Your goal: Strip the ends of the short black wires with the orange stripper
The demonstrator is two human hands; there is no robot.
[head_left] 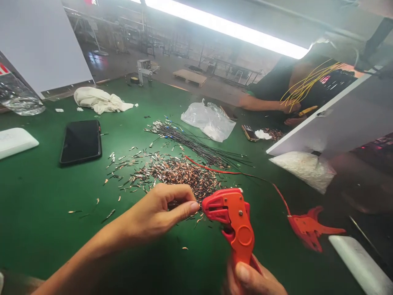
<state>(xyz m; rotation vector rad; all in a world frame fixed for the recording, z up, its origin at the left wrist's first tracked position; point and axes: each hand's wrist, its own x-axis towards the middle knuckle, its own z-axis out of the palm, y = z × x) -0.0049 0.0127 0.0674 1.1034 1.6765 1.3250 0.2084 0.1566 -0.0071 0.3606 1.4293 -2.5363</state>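
1. My right hand (254, 280) has its fingers closed around the handle of the orange plastic wire stripper (235, 225), head tilted toward my left.
2. My left hand (159, 213) pinches thumb to forefinger at the stripper's head; whether it holds a wire, I cannot tell.
3. The pile of coppery stripped wire scraps (175, 172) lies just beyond on the green table (37, 205), probably where cuttings drop.
4. The bundle of thin black wires (196, 145) lies behind it, within reach.
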